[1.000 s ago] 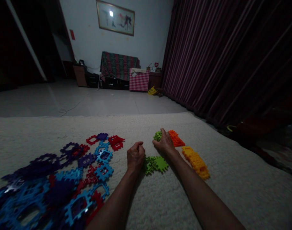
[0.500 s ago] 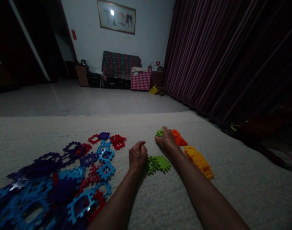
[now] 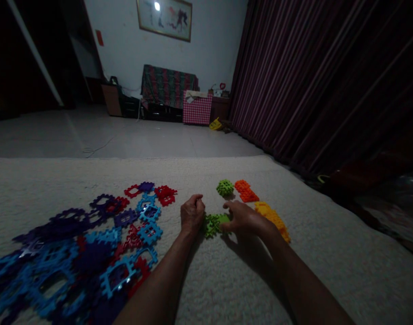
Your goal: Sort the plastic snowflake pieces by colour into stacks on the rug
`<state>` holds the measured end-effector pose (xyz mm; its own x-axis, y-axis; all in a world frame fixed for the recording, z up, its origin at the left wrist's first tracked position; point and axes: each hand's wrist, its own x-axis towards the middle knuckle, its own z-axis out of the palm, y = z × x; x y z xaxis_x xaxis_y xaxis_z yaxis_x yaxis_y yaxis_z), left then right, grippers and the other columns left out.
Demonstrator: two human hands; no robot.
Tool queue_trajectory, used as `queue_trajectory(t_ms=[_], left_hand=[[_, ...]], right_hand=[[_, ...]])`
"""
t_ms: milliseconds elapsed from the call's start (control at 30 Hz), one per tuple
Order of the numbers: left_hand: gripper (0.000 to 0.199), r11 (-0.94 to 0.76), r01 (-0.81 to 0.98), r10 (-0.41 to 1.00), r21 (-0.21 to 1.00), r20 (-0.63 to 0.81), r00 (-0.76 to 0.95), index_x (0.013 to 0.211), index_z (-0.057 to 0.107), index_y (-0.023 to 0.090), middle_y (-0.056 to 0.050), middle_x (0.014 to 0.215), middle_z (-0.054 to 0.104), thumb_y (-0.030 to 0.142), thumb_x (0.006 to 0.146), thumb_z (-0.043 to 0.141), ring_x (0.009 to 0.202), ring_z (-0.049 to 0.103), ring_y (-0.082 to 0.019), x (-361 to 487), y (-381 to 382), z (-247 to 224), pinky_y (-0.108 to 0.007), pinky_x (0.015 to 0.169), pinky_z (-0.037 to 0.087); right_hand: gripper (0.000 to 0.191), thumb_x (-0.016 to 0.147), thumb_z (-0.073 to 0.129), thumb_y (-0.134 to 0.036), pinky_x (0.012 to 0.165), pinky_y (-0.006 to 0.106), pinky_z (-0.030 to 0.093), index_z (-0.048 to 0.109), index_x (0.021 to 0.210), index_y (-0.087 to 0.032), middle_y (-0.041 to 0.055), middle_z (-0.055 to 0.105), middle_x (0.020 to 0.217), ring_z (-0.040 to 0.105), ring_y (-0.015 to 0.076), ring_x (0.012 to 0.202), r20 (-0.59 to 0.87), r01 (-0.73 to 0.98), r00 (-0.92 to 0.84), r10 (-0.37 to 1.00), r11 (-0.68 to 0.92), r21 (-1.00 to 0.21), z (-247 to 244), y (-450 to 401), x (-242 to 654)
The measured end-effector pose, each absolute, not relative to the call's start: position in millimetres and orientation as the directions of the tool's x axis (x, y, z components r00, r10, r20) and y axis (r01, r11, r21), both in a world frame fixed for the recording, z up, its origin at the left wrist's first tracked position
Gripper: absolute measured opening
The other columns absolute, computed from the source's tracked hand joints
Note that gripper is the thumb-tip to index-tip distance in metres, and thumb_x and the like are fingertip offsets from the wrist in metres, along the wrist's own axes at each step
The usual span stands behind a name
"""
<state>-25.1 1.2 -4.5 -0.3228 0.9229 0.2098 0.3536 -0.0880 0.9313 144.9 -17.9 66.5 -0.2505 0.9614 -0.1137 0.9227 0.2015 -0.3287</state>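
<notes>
My left hand (image 3: 192, 213) rests on the pale padded cover with its fingers curled in. Whatever it may hold is hidden. Just right of it lie flat green toothed building tiles (image 3: 212, 225), partly overlapping. Over their right end hovers my right hand (image 3: 243, 217), thumb and fingers apart, the thumb close to the green tile. Beyond it sits a stack of green tiles (image 3: 225, 188) beside an orange stack (image 3: 246, 191). A yellow-orange row of tiles (image 3: 273, 219) lies to the right, partly behind my right wrist.
A wide heap of blue (image 3: 50, 255), purple (image 3: 69, 220) and red tiles (image 3: 165, 195) covers the left side of the padded cover (image 3: 199, 174). Across the tiled floor stand low cabinets, one draped with a checked cloth (image 3: 197, 109). A dark purple curtain (image 3: 277, 67) hangs at right.
My right hand has let go of the green stack beside the orange one and moved nearer, over the flat green tiles. My left hand stays in place. The view has tilted slightly.
</notes>
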Motion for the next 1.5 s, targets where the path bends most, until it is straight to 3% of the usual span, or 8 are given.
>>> queue_trajectory(t_ms=[167, 300, 400, 467, 567, 633, 1000, 1500], left_hand=[[0.033, -0.096, 0.340, 0.921, 0.936, 0.213, -0.327, 0.100, 0.075, 0.016, -0.005, 0.072, 0.073, 0.020, 0.082, 0.048, 0.066, 0.066, -0.016, -24.9, -0.8, -2.2, -0.025, 0.066, 0.048], [0.033, -0.088, 0.344, 0.919, 0.935, 0.210, -0.335, 0.099, 0.075, 0.016, -0.005, 0.070, 0.072, 0.020, 0.082, 0.048, 0.063, 0.064, -0.016, -25.2, 0.2, -3.4, -0.026, 0.064, 0.048], [0.033, -0.100, 0.343, 0.919, 0.934, 0.219, -0.329, 0.100, 0.075, 0.016, -0.005, 0.071, 0.072, 0.021, 0.082, 0.048, 0.063, 0.065, -0.016, -25.5, 0.7, -4.5, -0.025, 0.064, 0.048], [0.033, -0.101, 0.337, 0.920, 0.936, 0.217, -0.327, 0.100, 0.075, 0.016, -0.005, 0.071, 0.073, 0.021, 0.082, 0.048, 0.064, 0.065, -0.016, -25.5, 0.8, -4.9, -0.025, 0.064, 0.048], [0.033, -0.094, 0.336, 0.922, 0.937, 0.210, -0.325, 0.100, 0.075, 0.015, -0.005, 0.072, 0.073, 0.021, 0.082, 0.048, 0.064, 0.065, -0.016, -25.5, 1.5, -5.7, -0.025, 0.064, 0.048], [0.033, -0.088, 0.336, 0.924, 0.938, 0.203, -0.323, 0.101, 0.074, 0.015, -0.006, 0.072, 0.073, 0.021, 0.082, 0.047, 0.064, 0.065, -0.016, -25.4, 2.2, -6.2, -0.025, 0.063, 0.048], [0.033, -0.102, 0.340, 0.920, 0.935, 0.218, -0.324, 0.099, 0.074, 0.015, -0.002, 0.062, 0.068, 0.021, 0.081, 0.047, 0.059, 0.062, -0.015, -25.1, 0.3, -3.9, -0.025, 0.061, 0.046], [0.033, -0.085, 0.312, 0.925, 0.946, 0.191, -0.327, 0.098, 0.074, 0.016, -0.003, 0.065, 0.069, 0.023, 0.081, 0.047, 0.059, 0.062, -0.015, -25.3, 1.8, -5.8, -0.024, 0.059, 0.046]], right_hand=[[0.056, 0.060, 0.076, -0.030, 0.081, 0.031, 0.045, 0.063, 0.114, -0.019, 0.0091, 0.061, 0.108, 0.059, 0.0227, 0.095, -0.156, 0.932, -0.254, 0.954, 0.198, -0.305, 60.9, -34.6, 149.7], [0.060, 0.058, 0.078, -0.026, 0.081, 0.030, 0.047, 0.062, 0.115, -0.023, 0.0058, 0.063, 0.107, 0.060, 0.0213, 0.094, -0.094, 0.892, -0.283, 0.954, 0.226, -0.392, 58.1, -22.8, 162.8], [0.060, 0.059, 0.078, -0.026, 0.081, 0.032, 0.049, 0.061, 0.116, -0.020, 0.0066, 0.064, 0.104, 0.062, 0.0219, 0.093, 0.042, 0.855, -0.219, 0.975, 0.213, -0.474, 56.0, 0.0, 165.2], [0.059, 0.062, 0.077, -0.027, 0.084, 0.035, 0.051, 0.058, 0.117, -0.018, 0.0090, 0.062, 0.106, 0.061, 0.0231, 0.095, 0.197, 0.841, -0.076, 0.977, 0.169, -0.515, 50.2, 16.9, 159.2], [0.060, 0.069, 0.071, -0.026, 0.097, 0.041, 0.047, 0.052, 0.125, -0.015, 0.0148, 0.055, 0.120, 0.055, 0.0270, 0.111, 0.464, 0.828, 0.144, 0.874, 0.151, -0.541, 33.4, 33.4, 145.5], [0.062, 0.072, 0.068, -0.026, 0.100, 0.042, 0.045, 0.049, 0.129, -0.014, 0.0169, 0.050, 0.126, 0.052, 0.0282, 0.117, 0.546, 0.816, 0.204, 0.813, 0.167, -0.553, 20.4, 35.7, 138.8], [0.064, 0.074, 0.066, -0.028, 0.092, 0.042, 0.050, 0.047, 0.133, -0.016, 0.0160, 0.049, 0.126, 0.054, 0.0295, 0.112, 0.484, 0.849, 0.223, 0.846, 0.076, -0.523, 1.6, 30.2, 138.0], [0.064, 0.076, 0.061, -0.028, 0.093, 0.040, 0.050, 0.044, 0.137, -0.017, 0.0160, 0.046, 0.130, 0.050, 0.0292, 0.119, 0.476, 0.872, 0.174, 0.862, 0.090, -0.480, 2.8, 27.5, 141.9]])
